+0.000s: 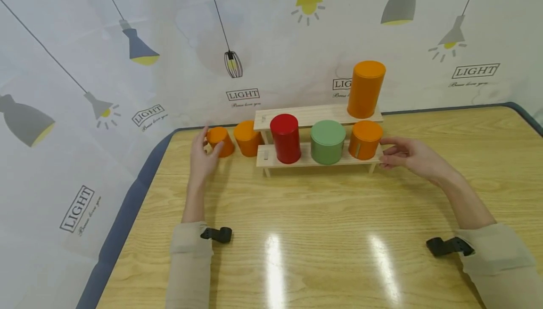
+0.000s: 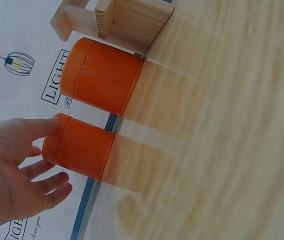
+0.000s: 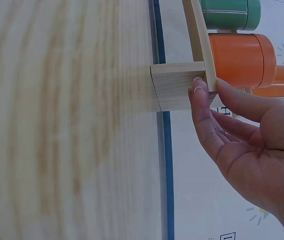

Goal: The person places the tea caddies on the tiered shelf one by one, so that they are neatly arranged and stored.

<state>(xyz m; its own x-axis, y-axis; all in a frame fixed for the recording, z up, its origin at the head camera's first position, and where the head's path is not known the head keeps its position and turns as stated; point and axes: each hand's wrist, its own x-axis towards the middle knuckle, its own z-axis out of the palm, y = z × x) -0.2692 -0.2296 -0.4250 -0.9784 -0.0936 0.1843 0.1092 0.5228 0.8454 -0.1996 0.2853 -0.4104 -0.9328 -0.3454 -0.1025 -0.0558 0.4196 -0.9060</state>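
Observation:
My left hand [image 1: 202, 156] is at the small orange canister [image 1: 220, 142] on the far left of the table. In the left wrist view its thumb lies on one side of the lid [image 2: 52, 145] and the fingers curl at the other. Beside it stands a larger orange canister [image 1: 248, 138]. My right hand [image 1: 409, 156] pinches the right end of the lower step of a two-step wooden rack [image 1: 311, 159], thumb above and fingers below. On that step stand a red canister [image 1: 286, 139], a green canister [image 1: 327, 143] and an orange canister [image 1: 366, 140].
A tall orange canister [image 1: 366, 90] stands on the rack's upper step [image 1: 305, 116], at its right end. Behind the wooden table [image 1: 318, 233] hangs a white sheet [image 1: 271, 26] printed with lamps. Dark blue edging [image 1: 123, 215] runs along the table's left and back sides.

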